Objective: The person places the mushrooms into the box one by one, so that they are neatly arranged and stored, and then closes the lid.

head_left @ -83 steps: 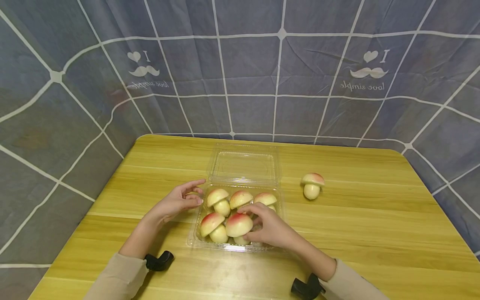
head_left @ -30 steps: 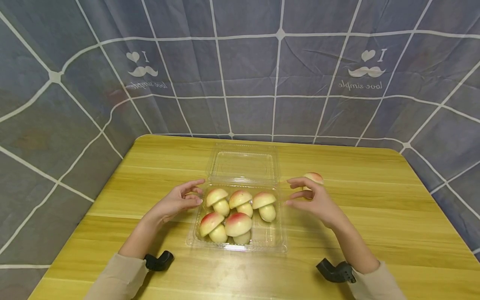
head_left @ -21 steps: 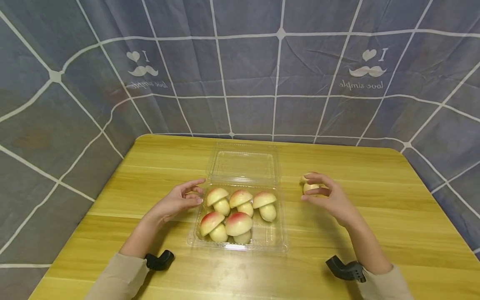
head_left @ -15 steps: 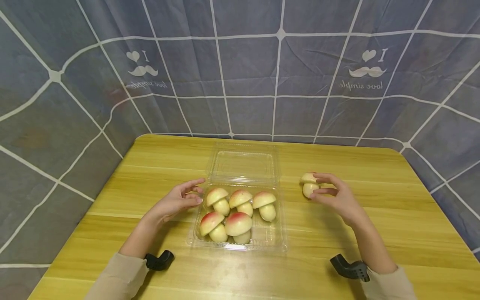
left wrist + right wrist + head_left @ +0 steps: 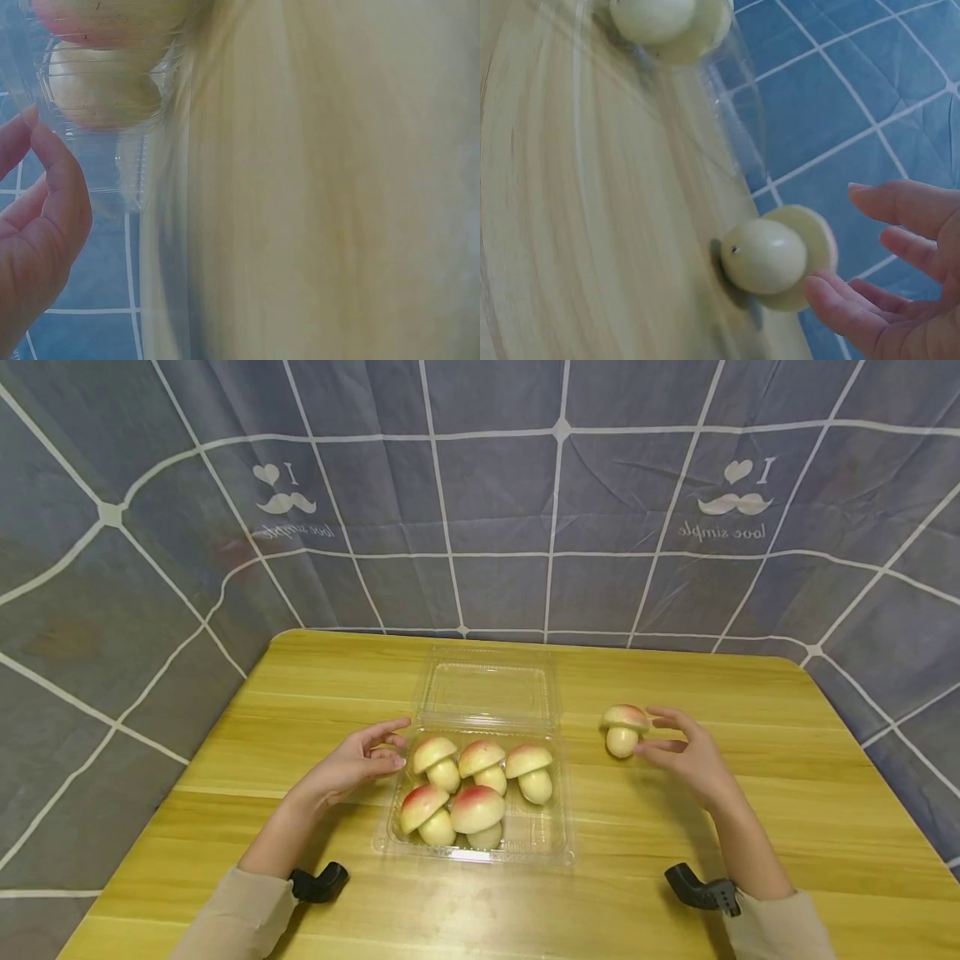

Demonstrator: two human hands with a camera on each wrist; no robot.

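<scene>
A lone mushroom [image 5: 622, 742], cream with a pink-red cap, lies on the table right of a clear plastic clamshell box [image 5: 536, 843]. My right hand [image 5: 693, 760] is just right of this mushroom, fingers spread apart and holding nothing. In the right wrist view its thumb tip is very near the mushroom [image 5: 769, 255]; whether they touch I cannot tell. Inside the box sit several like mushrooms [image 5: 477, 810], in two rows. My left hand [image 5: 348, 768] stays by the box's left rim, fingers loosely bent. In the left wrist view its fingertips are close to the plastic.
The box's lid [image 5: 487, 689] lies folded back toward the far side. The wooden table [image 5: 750, 760] ends at a grey-blue curtain [image 5: 495, 510] with white lines. A black wrist mount [image 5: 320, 882] sits on each forearm.
My right hand has left the box, crossed over the lone mushroom and now stands at its right side. The left hand has kept its place.
</scene>
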